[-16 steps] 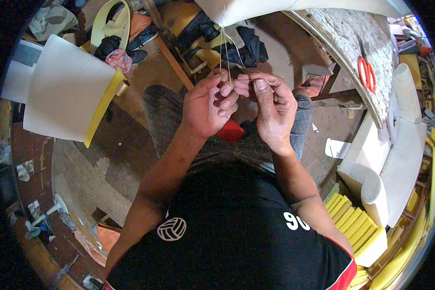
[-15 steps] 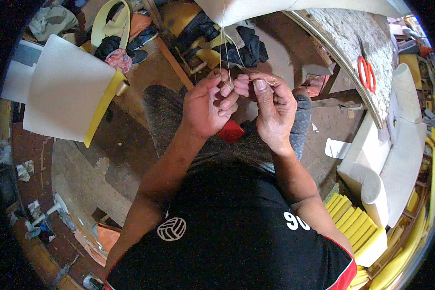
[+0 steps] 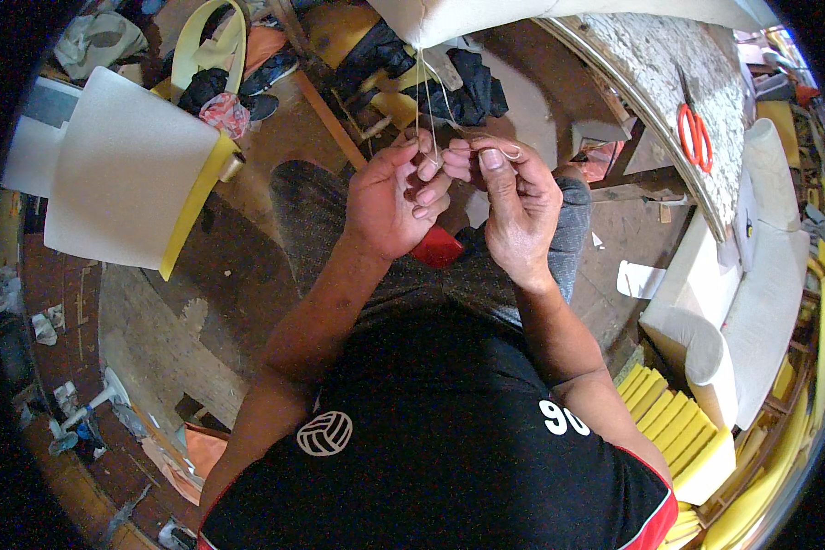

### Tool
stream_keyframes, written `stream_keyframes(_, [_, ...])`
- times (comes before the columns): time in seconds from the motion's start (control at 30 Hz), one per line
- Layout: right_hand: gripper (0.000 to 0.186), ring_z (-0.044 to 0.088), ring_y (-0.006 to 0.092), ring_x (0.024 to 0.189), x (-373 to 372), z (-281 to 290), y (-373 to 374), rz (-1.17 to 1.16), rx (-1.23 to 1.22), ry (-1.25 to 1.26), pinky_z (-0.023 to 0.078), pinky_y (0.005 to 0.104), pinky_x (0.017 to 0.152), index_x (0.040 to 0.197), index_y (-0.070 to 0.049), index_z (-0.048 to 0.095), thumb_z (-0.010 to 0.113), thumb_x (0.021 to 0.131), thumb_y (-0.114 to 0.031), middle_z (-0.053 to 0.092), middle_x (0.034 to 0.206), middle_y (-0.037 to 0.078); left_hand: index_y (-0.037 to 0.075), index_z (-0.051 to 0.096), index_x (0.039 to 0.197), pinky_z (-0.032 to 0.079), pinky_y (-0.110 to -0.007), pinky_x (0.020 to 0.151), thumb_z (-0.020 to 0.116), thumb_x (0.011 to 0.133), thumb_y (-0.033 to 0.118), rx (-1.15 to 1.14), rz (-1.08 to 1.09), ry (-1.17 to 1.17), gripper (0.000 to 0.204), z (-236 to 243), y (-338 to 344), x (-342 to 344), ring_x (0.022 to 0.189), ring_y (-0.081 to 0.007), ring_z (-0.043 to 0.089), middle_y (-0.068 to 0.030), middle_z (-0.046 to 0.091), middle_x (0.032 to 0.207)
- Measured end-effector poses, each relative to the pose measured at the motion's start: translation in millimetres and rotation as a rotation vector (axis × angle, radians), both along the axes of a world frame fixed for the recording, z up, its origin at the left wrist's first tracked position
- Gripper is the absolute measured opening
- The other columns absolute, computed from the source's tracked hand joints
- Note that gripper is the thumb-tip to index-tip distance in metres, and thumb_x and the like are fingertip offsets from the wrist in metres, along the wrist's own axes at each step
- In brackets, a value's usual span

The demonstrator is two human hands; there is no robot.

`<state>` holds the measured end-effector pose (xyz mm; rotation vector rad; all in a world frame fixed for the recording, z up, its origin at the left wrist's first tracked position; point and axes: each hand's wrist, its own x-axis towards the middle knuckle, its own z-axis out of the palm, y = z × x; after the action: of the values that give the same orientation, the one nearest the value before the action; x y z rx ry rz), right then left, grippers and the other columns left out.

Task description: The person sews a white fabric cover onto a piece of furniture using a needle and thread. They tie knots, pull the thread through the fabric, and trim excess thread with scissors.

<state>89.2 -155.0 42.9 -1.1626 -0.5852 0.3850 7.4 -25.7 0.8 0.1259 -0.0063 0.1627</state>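
Note:
Pale thread (image 3: 418, 101) runs down from the corner of a cream padded piece (image 3: 467, 18) at the top to my hands above my lap. My left hand (image 3: 394, 192) has curled fingers closed on the thread. My right hand (image 3: 518, 197) pinches a looped strand of thread between thumb and forefinger, beside the left fingertips. Whether a needle is in that pinch is too small to tell. A red object (image 3: 437, 248) lies below my hands, between my legs.
Red-handled scissors (image 3: 695, 137) lie on a worn board at right, above a cream sofa (image 3: 761, 330) and stacked yellow foam (image 3: 669, 422). A white-and-yellow foam panel (image 3: 119, 165) is at left. Dark cloth (image 3: 463, 92), shoes and wood pieces lie ahead on the floor.
My right hand has shifted very slightly with the thread still pinched. Otherwise little differs from half a second ago.

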Motion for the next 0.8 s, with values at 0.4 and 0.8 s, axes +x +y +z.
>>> stream_keyframes(0.4, [0.018,0.072,0.0182,0.091,0.6,0.4,1.6,-0.005,-0.026,0.08,0.059,0.0316,0.083,0.105,0.004,0.065,0.053,0.105,-0.008,0.072,0.1,0.013,0.006,0.054,0.102,0.044,-0.028,0.052,0.044,0.105,0.023,-0.013,-0.004,0.015,0.019,-1.4,-0.3,1.5,0.06,-0.0156,0.048,-0.0035,0.052,0.08])
stream_keyframes(0.8, [0.019,0.07,0.0162,0.086,2.0,1.8,1.5,-0.001,-0.068,0.089,0.058,0.03,0.081,0.103,0.005,0.065,0.052,0.105,-0.009,0.071,0.096,0.011,0.009,0.054,0.099,0.043,-0.027,0.051,0.05,0.102,0.023,0.027,0.003,0.052,0.015,-2.5,-1.9,3.0,0.058,-0.014,0.048,-0.0013,0.051,0.077])
